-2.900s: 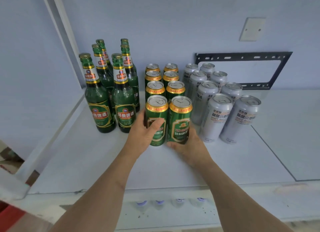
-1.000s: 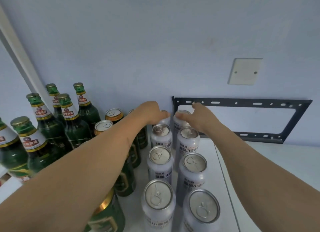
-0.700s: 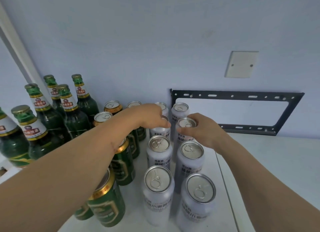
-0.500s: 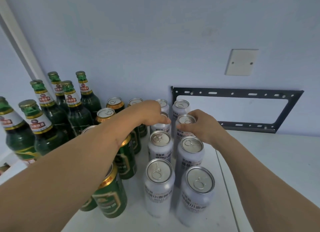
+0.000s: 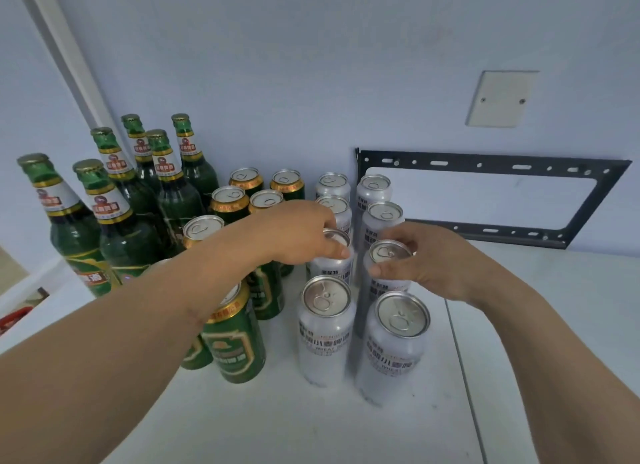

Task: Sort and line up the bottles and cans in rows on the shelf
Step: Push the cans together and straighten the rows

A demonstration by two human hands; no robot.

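On the white shelf [image 5: 311, 422] stand three groups. Several green glass bottles [image 5: 117, 221] are at the left, green cans [image 5: 235, 339] with gold rims in two rows in the middle, and silver cans [image 5: 325, 332] in two rows at the right. My left hand [image 5: 298, 235] grips the top of a silver can in the left row [image 5: 332, 266], second from the front. My right hand [image 5: 426, 259] grips the top of the silver can beside it [image 5: 388, 252] in the right row. My left forearm hides part of the green cans.
A black metal bracket [image 5: 485, 200] is fixed to the back wall right of the cans, with a white cover plate [image 5: 500, 98] above it. A seam [image 5: 460, 359] runs across the shelf to the right of the silver cans. A white post [image 5: 69, 58] rises at the left.
Both hands have drawn back from the silver cans at the wall, pair by pair, to the second pair from the front. Earlier they were on the front green cans.
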